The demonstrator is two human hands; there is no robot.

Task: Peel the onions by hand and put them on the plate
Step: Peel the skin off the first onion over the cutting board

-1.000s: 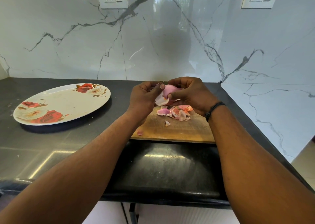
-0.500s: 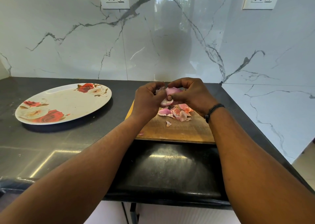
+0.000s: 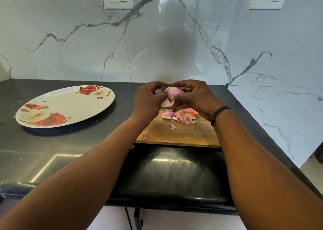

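From the head view, the pale purple half-peeled onion (image 3: 173, 92) sits between both curled hands, left hand (image 3: 148, 98) and right hand (image 3: 194, 96) each gripping it (loose skin dangling) above the wooden cutting board (image 3: 183, 133), right of the rose-patterned plate (image 3: 66, 105).

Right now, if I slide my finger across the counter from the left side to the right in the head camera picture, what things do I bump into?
flowered plate → left hand → onion → right hand → black wristband
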